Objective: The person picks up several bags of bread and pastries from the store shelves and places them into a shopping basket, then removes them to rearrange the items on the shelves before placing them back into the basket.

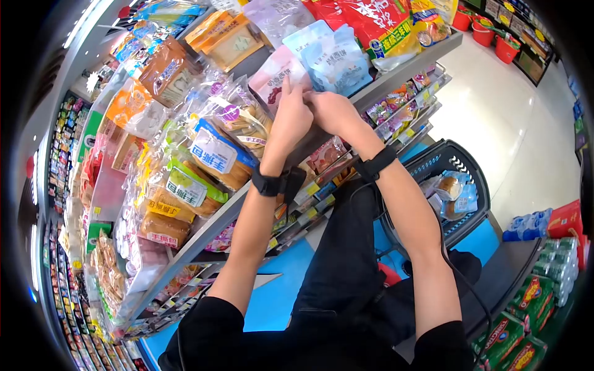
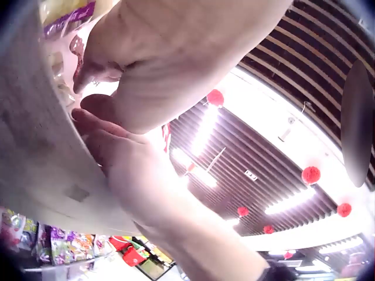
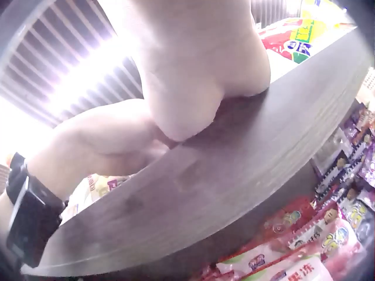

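A pink pouch [image 1: 276, 77] leans among the packaged goods at the shelf's front edge. My left hand [image 1: 292, 122] is at its lower part, with the index finger stretched up over the pouch's face and the other fingers curled at the bottom edge. Right beside it, my right hand [image 1: 334, 113] pinches the pouch's lower right corner. Light-blue pouches [image 1: 337, 62] stand just behind the right hand. In the left wrist view the fingertips of my left hand [image 2: 158, 55] and right hand [image 2: 132, 158] come close together. The shelf edge [image 3: 193, 187] hides most fingertips in the right wrist view.
Bagged bread [image 1: 213, 148] fills the shelf to the left. A red bag [image 1: 365, 25] lies at the far right end. Lower shelves [image 1: 396, 111] hold small snack packs. A dark basket [image 1: 479, 179] with several packages stands right of the legs, and drink packs [image 1: 532, 303] are stacked lower right.
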### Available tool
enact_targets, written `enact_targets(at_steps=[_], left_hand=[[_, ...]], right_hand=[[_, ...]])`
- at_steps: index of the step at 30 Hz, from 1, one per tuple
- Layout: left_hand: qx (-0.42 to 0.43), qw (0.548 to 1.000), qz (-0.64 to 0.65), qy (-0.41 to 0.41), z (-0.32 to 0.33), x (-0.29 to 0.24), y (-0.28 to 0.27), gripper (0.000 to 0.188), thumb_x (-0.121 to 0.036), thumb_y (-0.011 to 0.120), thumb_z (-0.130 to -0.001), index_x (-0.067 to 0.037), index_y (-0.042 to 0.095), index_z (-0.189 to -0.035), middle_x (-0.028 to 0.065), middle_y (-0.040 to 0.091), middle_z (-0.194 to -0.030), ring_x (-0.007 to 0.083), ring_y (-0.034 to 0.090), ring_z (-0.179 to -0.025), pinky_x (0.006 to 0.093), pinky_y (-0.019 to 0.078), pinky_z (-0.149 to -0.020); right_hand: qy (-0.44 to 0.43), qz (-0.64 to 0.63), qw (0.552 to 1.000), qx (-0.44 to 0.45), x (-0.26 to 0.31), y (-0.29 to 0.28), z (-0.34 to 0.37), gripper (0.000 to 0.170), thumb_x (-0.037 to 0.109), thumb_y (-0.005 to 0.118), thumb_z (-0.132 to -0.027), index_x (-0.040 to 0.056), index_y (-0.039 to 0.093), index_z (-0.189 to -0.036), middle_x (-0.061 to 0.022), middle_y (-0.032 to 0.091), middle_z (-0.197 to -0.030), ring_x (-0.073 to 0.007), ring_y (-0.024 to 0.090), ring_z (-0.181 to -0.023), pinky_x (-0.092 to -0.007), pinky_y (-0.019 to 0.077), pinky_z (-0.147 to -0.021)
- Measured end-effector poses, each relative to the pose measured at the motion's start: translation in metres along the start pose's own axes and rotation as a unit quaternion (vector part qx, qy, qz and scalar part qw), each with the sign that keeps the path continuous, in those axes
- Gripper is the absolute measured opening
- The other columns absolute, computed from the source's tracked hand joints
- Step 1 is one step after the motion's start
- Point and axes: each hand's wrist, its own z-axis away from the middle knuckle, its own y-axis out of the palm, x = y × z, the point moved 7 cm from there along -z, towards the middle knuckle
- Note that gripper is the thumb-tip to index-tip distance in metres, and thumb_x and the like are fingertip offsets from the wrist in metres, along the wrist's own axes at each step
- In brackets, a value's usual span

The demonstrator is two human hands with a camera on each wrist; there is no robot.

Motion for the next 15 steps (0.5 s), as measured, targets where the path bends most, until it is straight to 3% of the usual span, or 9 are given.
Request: enact_targets(at_steps=[2, 4, 6, 8, 11, 12, 13, 14, 15], left_hand=[[-0.056, 0.997, -0.001, 0.045, 0.015, -0.028, -0.014, 0.027, 0.004, 0.053, -0.080, 0.004, 0.058, -0.107, 0.0308, 0.050, -0.126, 0.0460, 0.049, -0.117, 0.0438, 0.0411, -0.102], [-0.075, 0.988, 0.136, 0.022, 0.034, -0.070, -0.028, 0.019, 0.003, 0.056, -0.085, 0.003, 0.059, -0.103, 0.0152, 0.057, -0.105, 0.0290, 0.060, -0.094, 0.0351, 0.0497, -0.082], [-0.070, 0.975, 0.211, 0.016, 0.060, -0.085, -0.012, 0.013, 0.001, 0.057, -0.088, 0.003, 0.059, -0.101, 0.0135, 0.058, -0.105, 0.0221, 0.062, -0.089, 0.0306, 0.0502, -0.075], [0.056, 0.929, 0.340, -0.135, 0.091, -0.098, 0.029, 0.010, -0.003, 0.058, -0.090, 0.002, 0.061, -0.098, 0.0085, 0.065, -0.088, 0.0139, 0.063, -0.073, 0.0275, 0.0501, -0.067], [0.185, 0.897, 0.379, -0.135, 0.132, -0.083, 0.145, 0.014, -0.011, 0.060, -0.090, 0.002, 0.064, -0.094, 0.0078, 0.068, -0.080, 0.0112, 0.065, -0.075, 0.0270, 0.0511, -0.067], [0.242, 0.863, 0.414, -0.157, 0.147, -0.081, 0.186, 0.016, -0.013, 0.059, -0.091, 0.002, 0.064, -0.095, 0.0070, 0.068, -0.081, 0.0122, 0.065, -0.076, 0.0274, 0.0518, -0.066], [0.329, 0.822, 0.417, -0.205, 0.164, -0.081, 0.226, 0.015, -0.013, 0.057, -0.094, 0.000, 0.063, -0.098, 0.0052, 0.066, -0.088, 0.0124, 0.064, -0.081, 0.0242, 0.0512, -0.067], [0.410, 0.781, 0.407, -0.236, 0.181, -0.083, 0.262, 0.018, -0.015, 0.056, -0.094, 0.001, 0.062, -0.099, 0.0076, 0.066, -0.091, 0.0163, 0.067, -0.082, 0.0273, 0.0543, -0.068], [0.466, 0.712, 0.439, -0.288, 0.195, -0.087, 0.295, 0.018, -0.015, 0.055, -0.094, 0.001, 0.061, -0.100, 0.0090, 0.065, -0.093, 0.0186, 0.068, -0.083, 0.0299, 0.0562, -0.069]], right_hand=[[-0.068, -0.064, 0.991, -0.091, 0.016, -0.011, 0.013, 0.023, 0.013, 0.056, -0.085, 0.0046, 0.060, -0.107, -0.0208, 0.065, -0.100, -0.0392, 0.061, -0.093, -0.0467, 0.0507, -0.078], [-0.098, -0.090, 0.968, -0.211, 0.033, -0.037, 0.052, 0.022, 0.010, 0.058, -0.083, 0.0018, 0.059, -0.103, -0.0207, 0.064, -0.099, -0.0401, 0.060, -0.094, -0.0463, 0.0507, -0.078], [-0.035, -0.120, 0.944, -0.306, 0.038, -0.057, 0.109, 0.018, 0.010, 0.063, -0.081, 0.0003, 0.060, -0.096, -0.0161, 0.064, -0.089, -0.0378, 0.061, -0.087, -0.0421, 0.0498, -0.075], [0.027, -0.130, 0.929, -0.346, 0.017, -0.058, 0.168, 0.014, 0.006, 0.064, -0.081, 0.0013, 0.062, -0.094, -0.0151, 0.065, -0.089, -0.0353, 0.062, -0.085, -0.0394, 0.0506, -0.074], [0.313, -0.183, 0.903, -0.229, -0.069, -0.030, 0.263, 0.012, 0.007, 0.058, -0.085, -0.0002, 0.063, -0.094, -0.0157, 0.067, -0.078, -0.0228, 0.067, -0.069, -0.0336, 0.0514, -0.066], [0.378, -0.206, 0.881, -0.194, -0.115, -0.005, 0.308, 0.017, 0.012, 0.056, -0.087, -0.0003, 0.064, -0.095, -0.0168, 0.068, -0.078, -0.0254, 0.067, -0.071, -0.0348, 0.0519, -0.068], [0.463, -0.189, 0.860, -0.100, -0.161, 0.020, 0.360, 0.019, 0.015, 0.054, -0.089, -0.0018, 0.063, -0.094, -0.0093, 0.066, -0.076, -0.0138, 0.065, -0.070, -0.0295, 0.0513, -0.063], [0.537, -0.073, 0.840, 0.027, -0.188, 0.032, 0.405, 0.025, 0.021, 0.057, -0.088, -0.0014, 0.063, -0.097, -0.0095, 0.067, -0.078, -0.0170, 0.066, -0.068, -0.0314, 0.0518, -0.061], [0.525, 0.017, 0.844, 0.108, -0.195, 0.030, 0.433, 0.028, 0.024, 0.058, -0.086, -0.0021, 0.064, -0.096, -0.0096, 0.068, -0.081, -0.0184, 0.066, -0.064, -0.0306, 0.0516, -0.057]])
